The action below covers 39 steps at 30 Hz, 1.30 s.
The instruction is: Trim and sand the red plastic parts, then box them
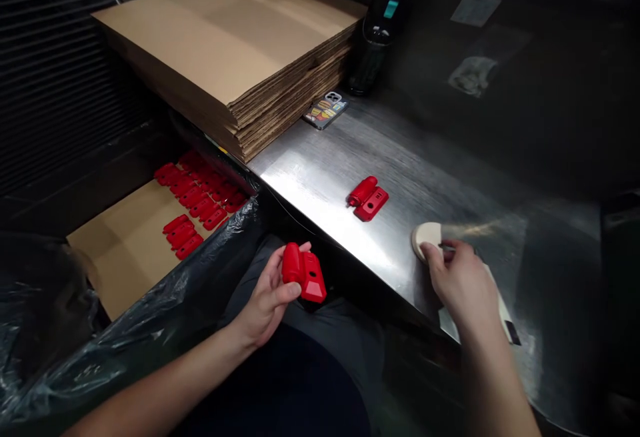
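The left fingers [286,294] are closed around a red housing [314,285], with the thumb on its near side. The right fingers [433,257] pinch the edge of a cream disc [427,233] at the tabletop [313,165]. A second red unit [377,202] rests on the tabletop between the two sets of fingers, farther from the person. Left of the left fingers, red pieces [203,207] lie in rows on a cardboard sheet [126,240].

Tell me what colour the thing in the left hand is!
The left hand holds a bright red piece, shown best in the head view.
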Motion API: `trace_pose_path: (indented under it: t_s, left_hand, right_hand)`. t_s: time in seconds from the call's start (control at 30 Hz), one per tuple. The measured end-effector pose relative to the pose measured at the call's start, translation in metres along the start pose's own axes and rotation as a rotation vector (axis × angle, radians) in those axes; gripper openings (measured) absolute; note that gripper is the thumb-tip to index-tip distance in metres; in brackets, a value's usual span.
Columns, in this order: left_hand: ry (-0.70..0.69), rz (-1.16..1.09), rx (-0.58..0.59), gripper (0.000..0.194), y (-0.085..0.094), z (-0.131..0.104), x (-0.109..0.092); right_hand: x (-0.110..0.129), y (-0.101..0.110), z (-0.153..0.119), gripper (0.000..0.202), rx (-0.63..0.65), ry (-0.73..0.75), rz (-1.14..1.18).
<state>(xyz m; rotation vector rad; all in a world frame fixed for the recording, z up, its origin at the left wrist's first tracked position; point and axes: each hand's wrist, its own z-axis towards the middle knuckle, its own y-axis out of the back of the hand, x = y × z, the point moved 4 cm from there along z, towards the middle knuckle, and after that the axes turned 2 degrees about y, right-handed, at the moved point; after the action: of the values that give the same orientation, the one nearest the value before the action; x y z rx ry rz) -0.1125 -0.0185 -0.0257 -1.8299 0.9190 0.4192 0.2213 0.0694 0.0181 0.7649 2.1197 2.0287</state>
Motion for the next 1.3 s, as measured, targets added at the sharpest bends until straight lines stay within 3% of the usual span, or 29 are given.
trace_pose_path:
  t_s: [0.1, 0.2, 0.3, 0.43, 0.53, 0.8, 1.3]
  left_hand:
    - [-0.035, 0.028, -0.032, 0.076, -0.006, 0.003, -0.001]
    - [-0.068, 0.053, -0.059, 0.075, -0.008, 0.005, -0.001]
    - [-0.090, 0.078, -0.073, 0.076, -0.008, 0.007, -0.001]
    - [-0.155, 0.175, -0.045, 0.091, -0.009, 0.009, 0.000]
    - [-0.261, 0.342, -0.006, 0.099, -0.010, 0.008, 0.000]
    - [-0.357, 0.530, 0.004, 0.097, -0.011, 0.007, -0.002]
    - [-0.282, 0.479, -0.019, 0.096, -0.013, 0.009, -0.002]
  right_hand:
    - [0.003, -0.007, 0.016, 0.060, 0.093, -0.033, -0.003]
    - [0.007, -0.003, 0.004, 0.054, 0.108, -0.032, -0.010]
    - [0.021, 0.003, -0.043, 0.052, 0.106, 0.007, 0.110]
    - [0.063, -0.006, -0.126, 0.041, 0.312, 0.252, 0.528]
    - [0.091, -0.015, -0.159, 0.028, 0.334, 0.393, 0.540]
    - [0.101, -0.016, -0.159, 0.025, 0.235, 0.413, 0.503]
    - [0.103, -0.014, -0.159, 0.023, 0.302, 0.388, 0.520]
